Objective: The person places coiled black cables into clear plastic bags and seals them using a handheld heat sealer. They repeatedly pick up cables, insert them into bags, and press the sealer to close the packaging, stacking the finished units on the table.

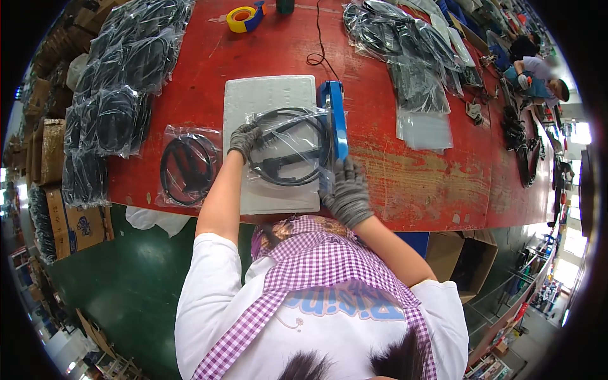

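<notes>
A coiled black cable (295, 182) with thick dark plug ends lies in a clear plastic bag (294, 140) on a white foam board (269, 95). My left hand (244, 139), in a grey knit glove, is closed on the bag's left side, its fingers by the coil. Along the bag's right edge stands a blue heat sealer (340, 123), its long arm down over the plastic. My right hand (348, 195), gloved alike, is closed around the sealer's near end; part of its grip is hidden.
Another bagged cable (188, 170) lies left of the board. Piles of bagged cables (117, 117) fill the red table's left side. At back right are more bagged cables (392, 38) and flat clear bags (424, 130). A tape roll (240, 19) sits at the far edge. A person (538, 79) works beyond.
</notes>
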{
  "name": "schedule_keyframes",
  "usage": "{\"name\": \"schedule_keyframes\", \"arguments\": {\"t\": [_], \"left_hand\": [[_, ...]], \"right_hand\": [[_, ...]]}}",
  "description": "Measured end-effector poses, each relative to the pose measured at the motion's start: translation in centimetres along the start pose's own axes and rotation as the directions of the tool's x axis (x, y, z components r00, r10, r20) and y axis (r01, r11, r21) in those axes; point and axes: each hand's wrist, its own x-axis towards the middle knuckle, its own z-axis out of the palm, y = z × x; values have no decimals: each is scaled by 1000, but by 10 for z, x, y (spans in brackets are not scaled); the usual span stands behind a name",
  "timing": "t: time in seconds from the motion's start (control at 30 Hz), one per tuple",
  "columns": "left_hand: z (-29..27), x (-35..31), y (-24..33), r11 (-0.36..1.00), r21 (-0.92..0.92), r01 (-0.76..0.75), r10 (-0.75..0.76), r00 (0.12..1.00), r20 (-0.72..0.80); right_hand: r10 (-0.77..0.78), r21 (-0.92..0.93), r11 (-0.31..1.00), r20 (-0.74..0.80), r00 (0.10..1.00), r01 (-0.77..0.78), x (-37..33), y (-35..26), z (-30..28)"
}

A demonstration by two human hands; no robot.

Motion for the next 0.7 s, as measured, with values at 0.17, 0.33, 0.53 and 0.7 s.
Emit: {"name": "schedule_keyframes", "arguments": {"t": [0.17,0.33,0.53,0.7], "left_hand": [[15,-48,20,908,403,-116,264,904,-336],[-12,-93,-59,975,140,-170,218,843,-492],[49,-170,-77,772,-592,231,-427,878,-214],[86,-155,-64,440,-828,347,-463,878,121]], "right_hand": [[-134,144,972,-301,944,184,-23,32,81],[-185,174,948,-381,906,266,-17,32,84],[-154,170,958,-378,913,232,-20,34,89],[-177,152,955,-395,901,255,-19,32,88]]}}
